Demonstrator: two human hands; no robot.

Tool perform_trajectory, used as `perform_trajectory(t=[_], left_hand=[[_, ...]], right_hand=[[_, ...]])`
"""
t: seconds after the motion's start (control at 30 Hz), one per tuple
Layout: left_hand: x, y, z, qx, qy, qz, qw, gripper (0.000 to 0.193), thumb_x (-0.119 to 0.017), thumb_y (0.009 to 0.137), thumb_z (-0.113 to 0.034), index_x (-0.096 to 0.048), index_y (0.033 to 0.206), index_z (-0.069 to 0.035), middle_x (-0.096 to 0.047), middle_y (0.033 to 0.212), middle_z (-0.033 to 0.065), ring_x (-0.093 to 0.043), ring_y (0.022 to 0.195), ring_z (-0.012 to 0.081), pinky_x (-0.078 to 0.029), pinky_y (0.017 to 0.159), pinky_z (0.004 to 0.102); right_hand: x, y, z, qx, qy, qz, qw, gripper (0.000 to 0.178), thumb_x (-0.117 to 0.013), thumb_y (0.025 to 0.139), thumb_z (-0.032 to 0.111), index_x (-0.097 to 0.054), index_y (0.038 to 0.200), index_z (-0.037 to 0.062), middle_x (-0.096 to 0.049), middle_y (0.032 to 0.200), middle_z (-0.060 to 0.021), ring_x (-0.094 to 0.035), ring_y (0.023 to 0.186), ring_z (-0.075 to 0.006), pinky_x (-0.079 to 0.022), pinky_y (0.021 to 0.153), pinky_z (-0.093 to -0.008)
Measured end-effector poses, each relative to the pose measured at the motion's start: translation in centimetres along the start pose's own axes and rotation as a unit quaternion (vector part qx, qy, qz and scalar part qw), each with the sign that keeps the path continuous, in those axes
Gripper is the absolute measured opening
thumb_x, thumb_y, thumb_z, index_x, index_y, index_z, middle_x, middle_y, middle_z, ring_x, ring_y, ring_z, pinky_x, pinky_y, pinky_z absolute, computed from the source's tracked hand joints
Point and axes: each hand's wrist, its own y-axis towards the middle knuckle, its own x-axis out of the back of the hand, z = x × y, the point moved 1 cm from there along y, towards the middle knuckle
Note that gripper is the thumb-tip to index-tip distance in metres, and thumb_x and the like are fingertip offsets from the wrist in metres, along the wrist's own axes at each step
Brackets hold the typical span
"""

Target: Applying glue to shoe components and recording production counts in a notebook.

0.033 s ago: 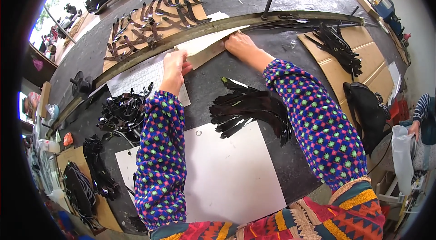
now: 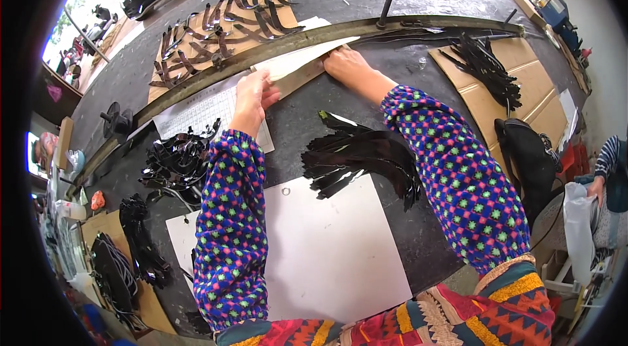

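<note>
My right hand (image 2: 348,66) is closed on the right end of a narrow brown card (image 2: 297,79), just below a long metal bar. A cream sheet (image 2: 294,60) lies along the card's upper side. At the card's left end is my left hand (image 2: 252,98), fingers curled inward; whatever they pinch is hidden. Under and beside that hand lies a printed grid sheet (image 2: 199,113). Glossy black strips (image 2: 360,156) fan out below my right hand. A tangled heap of shiny black strips (image 2: 180,163) rests by my left sleeve.
The metal bar (image 2: 261,51) spans the dark table, with an upright rod (image 2: 386,7). Beyond it, cardboard (image 2: 157,92) carries rows of dark strips. A white board (image 2: 327,248) lies in front of me. Cardboard (image 2: 481,97) with black strips is at right, near another person's hand (image 2: 595,189).
My left hand has shifted very slightly, its fingers a little more apart. The right hand stays at the card.
</note>
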Motion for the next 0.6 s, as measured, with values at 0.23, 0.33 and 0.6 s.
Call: perform_trajectory(t=[0.23, 0.33, 0.6], left_hand=[[0.3, 2.0, 1.9, 0.027, -0.238, 0.085, 0.967, 0.031, -0.048, 0.089, 0.013, -0.044, 0.120, 0.012, -0.057, 0.117, 0.0233, -0.066, 0.101, 0.0332, -0.062, 0.083, 0.0312], [0.0, 0.6, 1.6, 0.067, -0.247, 0.087, 0.963, 0.029, -0.046, 0.087, 0.015, -0.045, 0.116, 0.011, -0.058, 0.109, 0.0206, -0.066, 0.097, 0.0339, -0.063, 0.081, 0.0333], [5.2, -1.2, 3.2, 0.046, -0.165, 0.169, 0.971, 0.057, -0.053, 0.089, 0.011, -0.034, 0.141, -0.001, -0.057, 0.111, 0.0158, -0.065, 0.083, 0.0232, -0.059, 0.067, 0.0251]], right_hand=[[5.8, -3.4, -0.1, -0.020, -0.058, 0.066, 0.996, 0.016, -0.064, 0.080, 0.011, -0.069, 0.094, 0.0043, -0.069, 0.098, -0.0109, -0.067, 0.095, -0.0275, -0.058, 0.067, -0.0374], [10.1, -7.5, -1.4, -0.075, -0.041, 0.117, 0.989, 0.018, -0.064, 0.079, 0.009, -0.065, 0.096, 0.0026, -0.066, 0.099, -0.0108, -0.065, 0.096, -0.0289, -0.058, 0.071, -0.0385], [15.4, -18.1, -0.1, -0.256, 0.191, -0.043, 0.947, 0.006, -0.057, 0.082, 0.004, -0.057, 0.088, 0.0020, -0.062, 0.092, -0.0149, -0.062, 0.089, -0.0342, -0.052, 0.074, -0.0440]])
